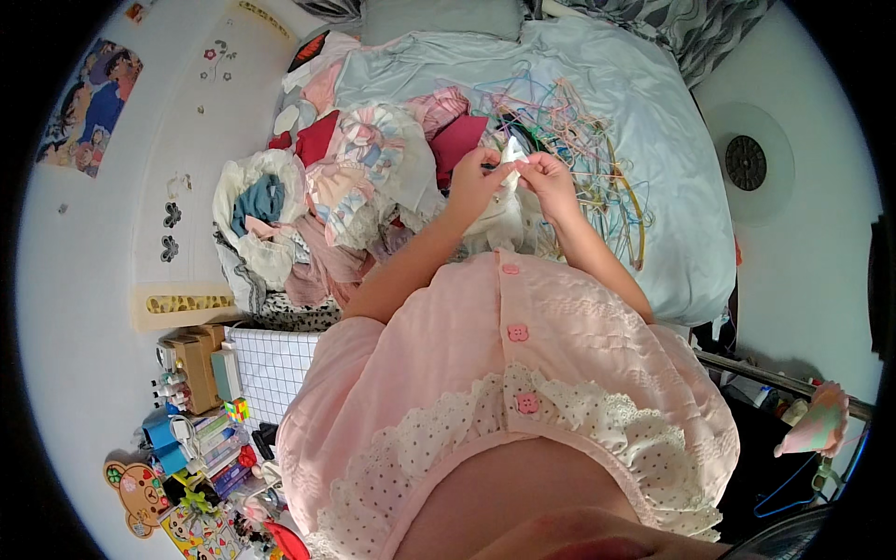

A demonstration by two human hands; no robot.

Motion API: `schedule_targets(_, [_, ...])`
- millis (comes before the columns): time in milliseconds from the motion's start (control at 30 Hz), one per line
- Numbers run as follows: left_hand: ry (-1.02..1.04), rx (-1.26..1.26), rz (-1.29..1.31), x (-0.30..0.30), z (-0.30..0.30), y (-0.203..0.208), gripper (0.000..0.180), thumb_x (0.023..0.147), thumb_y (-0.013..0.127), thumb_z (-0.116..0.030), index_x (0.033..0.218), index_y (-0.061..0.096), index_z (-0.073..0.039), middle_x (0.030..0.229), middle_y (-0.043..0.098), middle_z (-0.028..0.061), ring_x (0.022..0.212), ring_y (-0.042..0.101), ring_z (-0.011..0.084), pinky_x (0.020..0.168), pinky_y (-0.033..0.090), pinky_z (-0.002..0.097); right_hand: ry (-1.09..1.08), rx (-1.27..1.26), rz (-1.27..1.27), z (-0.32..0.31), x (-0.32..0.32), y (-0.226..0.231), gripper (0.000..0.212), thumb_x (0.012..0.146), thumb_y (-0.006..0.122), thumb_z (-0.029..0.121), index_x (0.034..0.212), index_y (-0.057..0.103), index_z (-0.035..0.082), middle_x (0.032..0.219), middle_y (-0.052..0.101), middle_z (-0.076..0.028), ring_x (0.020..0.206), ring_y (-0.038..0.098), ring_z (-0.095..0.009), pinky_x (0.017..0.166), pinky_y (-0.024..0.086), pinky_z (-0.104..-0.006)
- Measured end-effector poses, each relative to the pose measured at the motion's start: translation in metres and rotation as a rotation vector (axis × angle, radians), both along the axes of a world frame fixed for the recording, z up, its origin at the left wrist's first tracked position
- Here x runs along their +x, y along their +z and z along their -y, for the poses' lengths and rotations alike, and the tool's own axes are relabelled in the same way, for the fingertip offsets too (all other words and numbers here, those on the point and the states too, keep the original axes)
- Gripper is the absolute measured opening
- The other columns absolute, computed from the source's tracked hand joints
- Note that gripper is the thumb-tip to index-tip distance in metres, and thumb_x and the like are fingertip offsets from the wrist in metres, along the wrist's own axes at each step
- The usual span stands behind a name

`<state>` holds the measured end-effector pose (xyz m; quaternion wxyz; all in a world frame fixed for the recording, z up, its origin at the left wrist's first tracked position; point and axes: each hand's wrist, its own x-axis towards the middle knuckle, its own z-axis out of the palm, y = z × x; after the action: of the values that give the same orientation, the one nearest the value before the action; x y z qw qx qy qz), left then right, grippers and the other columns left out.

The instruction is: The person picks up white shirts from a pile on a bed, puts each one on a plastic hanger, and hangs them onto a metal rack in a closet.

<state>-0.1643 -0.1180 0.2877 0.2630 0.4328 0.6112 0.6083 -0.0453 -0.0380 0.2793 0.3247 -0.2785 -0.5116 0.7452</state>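
1. A white, soft cloth garment (505, 207) is held up over the bed, in front of the body, its upper edge gathered between both hands and its lower part hanging toward the pink blouse.
2. By the left hand (475, 177) the cloth is pinched between thumb and bent fingers; by the right hand (549, 177) it is gripped likewise, the fingertips of both being brought close together.
3. Whether a small fastening or only a fold is pinched there cannot be fairly told, the spot being small and pale.
4. The space beyond and to the right of the hands is crowded by a tangled heap of thin, multicoloured hangers (583, 140), spread over a smooth, pale blue-grey sheet (686, 210).
5. Just beside the left hand, a flat magenta cloth (455, 147) is seen.
6. Farther left, a heap is formed by a frilled white garment with pastel panels (373, 140), a bright red cloth (317, 138), a teal cloth (259, 203) encircled by white fabric and a crumpled dusty-pink cloth (322, 254).
7. The near edge of the bed is partly covered by the pale pink, buttoned blouse (448, 313).
8. At lower left, a white, grid-patterned surface (271, 359) is bordered by boxes and books.
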Motion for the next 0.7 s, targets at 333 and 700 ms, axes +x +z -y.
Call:
schedule_targets(333, [-0.128, -0.075, -0.059, -0.02, -0.005, -0.016, 0.014, 0.078, 0.057, -0.013, 0.078, 0.053, 0.001, 0.065, 0.052, 0.0022, 0.059, 0.051, 0.0078, 0.053, 0.045, 0.0225, -0.094, 0.463, 0.21, 0.0, -0.002, -0.004, 0.011, 0.074, 0.062, 0.006, 0.072, 0.052, 0.002, 0.058, 0.051, 0.003, 0.052, 0.046, -0.003, 0.049, 0.037, -0.0173])
schedule_targets(700, [-0.103, -0.061, -0.179, -0.014, 0.001, -0.007, 0.012, 0.079, 0.053, -0.012, 0.079, 0.05, 0.0, 0.067, 0.051, 0.0064, 0.059, 0.048, 0.015, 0.056, 0.039, 0.0272, 0.057, 0.22, 0.033, -0.005, 0.001, 0.001, 0.017, 0.072, 0.064, 0.003, 0.081, 0.05, 0.004, 0.069, 0.053, 0.002, 0.06, 0.048, -0.003, 0.052, 0.038, -0.0171])
